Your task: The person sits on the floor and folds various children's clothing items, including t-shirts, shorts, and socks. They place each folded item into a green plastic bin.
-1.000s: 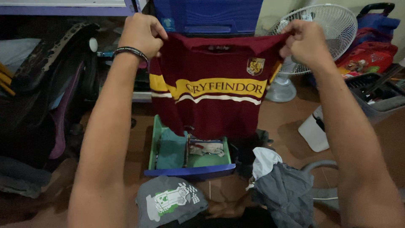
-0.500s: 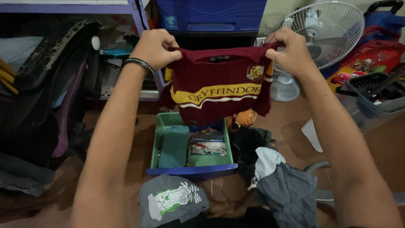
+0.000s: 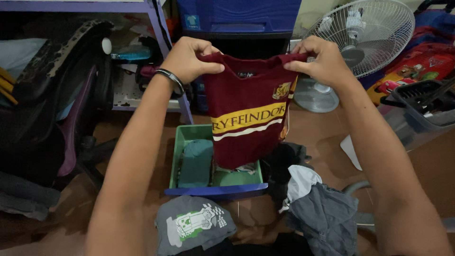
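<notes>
Maroon shirt (image 3: pixel 249 118) pinched at the shoulders by left hand (image 3: pixel 189 59) and right hand (image 3: pixel 317 61) | hanging below them, folded narrow (hem hides part of green drawer (image 3: pixel 177 142)) | folded garment's contents unclear.

Bare floor (image 3: pixel 322 137) beside the fan (image 3: pixel 360 38) lies open; clothes pile (image 3: pixel 313 204) crowds the drawer (image 3: pixel 215 189).

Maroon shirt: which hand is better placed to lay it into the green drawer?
Left, probably. The left hand grips the maroon shirt almost above the green drawer; the right hand holds the other shoulder further right, nearer the fan.
</notes>
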